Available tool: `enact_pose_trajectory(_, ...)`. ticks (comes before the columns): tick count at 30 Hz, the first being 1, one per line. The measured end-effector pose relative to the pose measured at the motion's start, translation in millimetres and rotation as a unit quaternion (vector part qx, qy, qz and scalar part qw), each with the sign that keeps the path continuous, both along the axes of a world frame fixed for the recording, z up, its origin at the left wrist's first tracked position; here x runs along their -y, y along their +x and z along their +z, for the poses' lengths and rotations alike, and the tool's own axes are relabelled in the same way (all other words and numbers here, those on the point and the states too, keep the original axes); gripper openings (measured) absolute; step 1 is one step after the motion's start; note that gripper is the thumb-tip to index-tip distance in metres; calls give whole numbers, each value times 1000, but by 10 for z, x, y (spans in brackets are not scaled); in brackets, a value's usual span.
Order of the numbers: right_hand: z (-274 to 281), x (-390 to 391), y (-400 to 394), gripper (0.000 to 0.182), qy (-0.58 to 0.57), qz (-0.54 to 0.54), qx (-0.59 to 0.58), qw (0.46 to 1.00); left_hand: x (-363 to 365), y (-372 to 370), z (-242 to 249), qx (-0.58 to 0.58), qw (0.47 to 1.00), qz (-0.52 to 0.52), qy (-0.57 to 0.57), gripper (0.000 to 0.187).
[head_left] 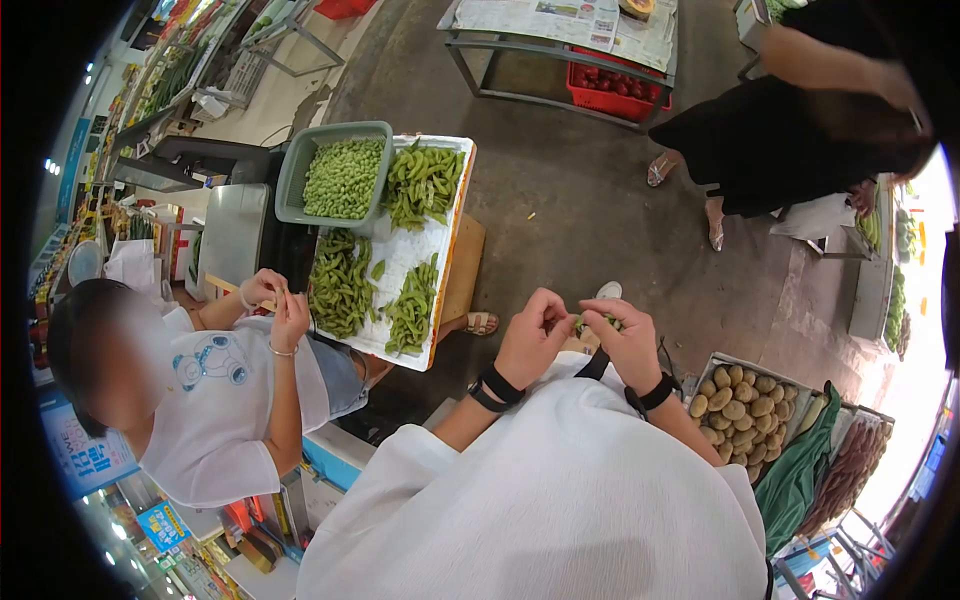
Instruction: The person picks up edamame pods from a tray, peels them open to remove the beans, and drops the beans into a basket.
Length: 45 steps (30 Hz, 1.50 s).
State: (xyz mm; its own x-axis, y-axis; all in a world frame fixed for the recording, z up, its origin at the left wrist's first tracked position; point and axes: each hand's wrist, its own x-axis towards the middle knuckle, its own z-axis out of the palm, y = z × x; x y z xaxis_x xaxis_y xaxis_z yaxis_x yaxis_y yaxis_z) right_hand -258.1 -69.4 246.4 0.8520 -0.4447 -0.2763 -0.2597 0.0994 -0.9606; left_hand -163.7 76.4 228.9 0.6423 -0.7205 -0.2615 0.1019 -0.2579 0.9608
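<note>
Rough concrete market floor, white foam tray (452, 215) piled with fuzzy green pods, left hand (535, 335) and right hand (625, 340) both pinching one small pod (592, 322), grey plastic tub (292, 175) of shelled beans

Both bare forearms reach forward out of loose white sleeves, each wrist wearing a black band. The left hand (535, 335) sits at nine o'clock of the right hand (628, 342), just beside it. Fingers of both hands curl inward, fingertips pinched and meeting toward twelve o'clock, knuckles raised.
</note>
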Motion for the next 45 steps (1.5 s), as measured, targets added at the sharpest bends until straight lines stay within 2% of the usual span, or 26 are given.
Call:
enact_pose_trajectory(1, -18, 5, -2, 18, -76, 27, 40, 996, -5, -2, 21, 3, 1000, -5, 3, 14)
enact_pose_trajectory(8, 58, 49, -2, 17, -11, 81, 32, 996, 4, -4, 39, -39, 998, 0, -58, 8)
enact_pose_trajectory(13, 66, -5, 34, 17, 78, 29, 8, 996, 48, 15, 69, -34, 996, 5, -87, 8)
enact_pose_trajectory(15, -25, -6, 29, 16, 219, -16, -20, 975, 67, 45, 40, -2, 998, -1, -61, 9)
enact_pose_trajectory(19, -121, 105, 56, 15, 450, -97, -19, 888, 114, 92, 84, -71, 994, 40, -72, 15)
enact_pose_trajectory(21, -76, 173, 80, 15, 513, -119, -22, 849, 69, 195, -8, -72, 994, 41, -73, 19)
enact_pose_trajectory(22, -57, 199, 94, 15, 544, -131, -23, 828, 37, 255, -85, -95, 990, 76, -73, 20)
enact_pose_trajectory(24, -62, 209, 123, 15, 554, -145, -12, 820, -70, 425, -296, -139, 977, 147, -74, 22)
enact_pose_trajectory(27, -116, 199, 169, 16, 547, -153, -16, 823, -399, 861, -566, -202, 943, 264, -14, 21)
enact_pose_trajectory(30, -174, 210, 188, 19, 525, -129, -30, 841, -805, 1310, -1043, -258, 877, 390, -105, 20)
enact_pose_trajectory(33, -204, 232, 226, 20, 501, -91, -30, 860, -1005, 1748, -1204, -244, 848, 449, -138, 17)
enact_pose_trajectory(35, -135, 211, 291, 19, 479, -97, -48, 871, -1074, 2060, -1305, -215, 847, 458, -162, 15)
enact_pose_trajectory(37, -167, 214, 320, 15, 499, -108, -52, 859, -1141, 2404, -1443, -198, 848, 452, -196, 22)
enact_pose_trajectory(40, -158, 219, 393, 15, 516, -116, -59, 847, -1070, 2624, -1411, -143, 846, 494, -143, 32)
enact_pose_trajectory(43, -116, 241, 506, 17, 520, -135, -64, 841, -1022, 2513, -1173, -139, 845, 511, -79, 42)
enact_pose_trajectory(44, -144, 249, 532, 17, 522, -141, -69, 839, -997, 2412, -1104, -154, 829, 525, -111, 38)
enact_pose_trajectory(45, -184, 260, 565, 18, 524, -147, -74, 836, -1016, 2287, -1111, -165, 837, 504, -133, 30)
